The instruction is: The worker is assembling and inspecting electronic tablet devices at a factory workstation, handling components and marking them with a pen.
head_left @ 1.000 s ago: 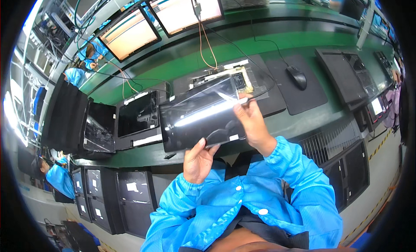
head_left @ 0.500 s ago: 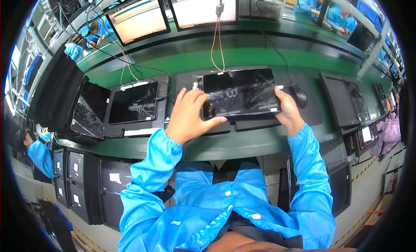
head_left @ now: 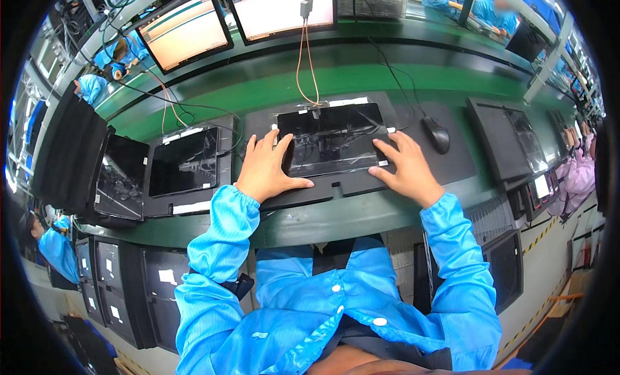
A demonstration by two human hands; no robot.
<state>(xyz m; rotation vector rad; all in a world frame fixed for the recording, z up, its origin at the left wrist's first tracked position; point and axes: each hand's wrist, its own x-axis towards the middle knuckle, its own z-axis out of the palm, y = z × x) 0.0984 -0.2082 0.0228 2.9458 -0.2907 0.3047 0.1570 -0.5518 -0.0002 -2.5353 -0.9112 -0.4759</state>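
A glossy black display panel (head_left: 332, 139) with a clear film and small white tabs lies in a black foam tray (head_left: 303, 197) on the green bench. At the panel's left edge, my left hand (head_left: 265, 170) rests with fingers spread and its thumb along the tray's near side. My right hand (head_left: 408, 165) is at the right edge, fingers apart, fingertips by the white tabs. Neither hand grips the panel. A cable with orange-brown wires (head_left: 299, 71) runs down to the panel's far edge.
A black mouse (head_left: 436, 135) sits right of the tray. Two more panels, a nearer-middle one (head_left: 184, 161) and a far-left one (head_left: 121, 175), lie to the left. Lit monitors (head_left: 281, 12) stand behind. Black trays (head_left: 507, 142) lie at right. Other people work across the bench.
The panel has come down from a raised position between my hands into the foam tray. My right hand has loosened from its edge, and the fingers of both hands are now spread.
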